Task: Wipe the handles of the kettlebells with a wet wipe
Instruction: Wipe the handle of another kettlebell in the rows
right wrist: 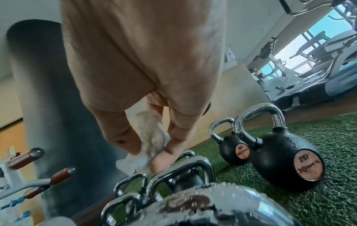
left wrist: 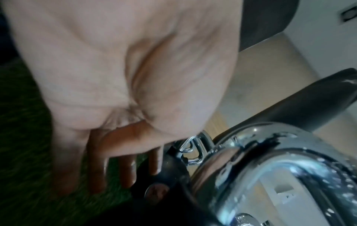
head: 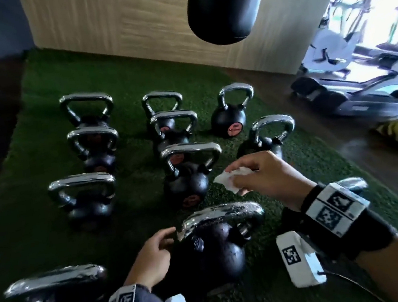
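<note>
Head view, right hand (head: 264, 176) pinching crumpled white wet wipe (head: 232, 178) mid-frame, left hand (head: 154, 258) loose-fingered beside glossy chrome handle (head: 221, 215), round black kettlebell (head: 216, 253), green turf (head: 120, 90).

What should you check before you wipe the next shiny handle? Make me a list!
1. Wet wipe held in the right hand: ok.
2. Left hand free to steady the nearest kettlebell: ok, open beside it.
3. Nearest kettlebell's handle within reach and uncovered: ok.
4. That handle dry: not ok, droplets show.
5. Wipe clean enough: cannot tell.
6. Kettlebell standing upright on the green turf: ok.
</note>
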{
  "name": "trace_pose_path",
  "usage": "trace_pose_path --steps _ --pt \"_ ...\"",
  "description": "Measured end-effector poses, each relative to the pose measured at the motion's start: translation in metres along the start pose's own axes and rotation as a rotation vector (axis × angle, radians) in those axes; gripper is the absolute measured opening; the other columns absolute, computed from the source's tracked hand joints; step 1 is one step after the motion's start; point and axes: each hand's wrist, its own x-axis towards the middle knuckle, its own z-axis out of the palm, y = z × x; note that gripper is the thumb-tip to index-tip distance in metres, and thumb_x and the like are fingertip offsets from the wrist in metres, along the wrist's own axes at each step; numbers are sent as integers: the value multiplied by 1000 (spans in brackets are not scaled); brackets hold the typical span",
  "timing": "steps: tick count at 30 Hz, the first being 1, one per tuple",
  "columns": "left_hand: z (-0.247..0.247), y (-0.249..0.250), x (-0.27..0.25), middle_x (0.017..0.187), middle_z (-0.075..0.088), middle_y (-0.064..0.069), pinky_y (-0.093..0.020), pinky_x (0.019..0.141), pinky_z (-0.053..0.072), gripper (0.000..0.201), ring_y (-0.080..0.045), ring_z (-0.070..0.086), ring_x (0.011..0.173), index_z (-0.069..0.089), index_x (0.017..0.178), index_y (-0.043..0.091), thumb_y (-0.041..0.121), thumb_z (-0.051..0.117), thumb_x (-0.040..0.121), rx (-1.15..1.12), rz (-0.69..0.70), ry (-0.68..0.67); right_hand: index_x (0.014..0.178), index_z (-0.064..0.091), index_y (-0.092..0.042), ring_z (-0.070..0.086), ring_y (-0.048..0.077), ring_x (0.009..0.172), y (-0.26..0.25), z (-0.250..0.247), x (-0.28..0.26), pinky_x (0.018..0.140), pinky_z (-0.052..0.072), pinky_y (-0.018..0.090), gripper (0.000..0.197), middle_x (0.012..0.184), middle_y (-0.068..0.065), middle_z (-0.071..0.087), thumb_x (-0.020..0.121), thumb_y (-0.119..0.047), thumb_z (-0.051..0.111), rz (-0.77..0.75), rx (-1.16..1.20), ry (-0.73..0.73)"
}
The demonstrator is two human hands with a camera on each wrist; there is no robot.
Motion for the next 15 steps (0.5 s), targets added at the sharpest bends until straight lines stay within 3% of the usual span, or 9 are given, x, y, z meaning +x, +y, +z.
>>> trace_pose_path --steps 1,3,6,8,10,12,15 --pt "3 -4 -10 111 74 8 -20 74 55 64 -5 71 90 62 118 43 -4 54 77 3 -1 -41 91 79 -17 72 19 66 0 2 -7 72 62 40 12 82 12 78 84 -9 75 -1 2 9" --pt "12 -9 -25 111 74 10 -19 76 55 78 -1 71 91 58 125 47 9 71 58 -55 3 -123 89 79 -23 76 25 72 4 2 -18 76 61 46 12 80 11 78 82 -15 75 -15 -25 35" --pt "38 -5 -30 115 77 1 -29 91 57 80 -13 73 105 67 123 29 27 97 49 -177 77 -127 90 80 -29 74 21 75 21 -3 -27 75 60 43 15 81 -2 77 79 -21 73 -77 -105 60" --pt "58 3 -25 106 80 2 -26 83 59 62 -18 76 100 76 108 24 31 102 52 -291 102 -48 94 80 -32 68 4 85 30 -8 -30 77 55 25 21 87 -16 70 79 -22 71 -180 -258 63" --pt "77 7 -18 102 80 5 -28 88 57 60 -16 75 98 76 107 25 42 100 55 -358 84 138 100 79 -34 59 -4 92 34 -13 -36 78 43 7 24 94 -20 63 82 -21 70 -301 -399 60" --pt "90 7 -12 102 78 10 -27 93 52 60 -9 71 100 75 108 30 56 94 58 -372 90 323 103 79 -31 59 -3 95 36 -22 -42 78 39 1 26 100 -15 64 84 -15 69 -410 -435 30" --pt "101 6 -12 96 76 26 -11 80 45 29 4 67 99 75 102 49 52 86 75 -341 155 439 103 79 -25 60 -3 90 35 -32 -47 77 37 -2 23 103 -10 70 84 -13 72 -535 -475 -71"
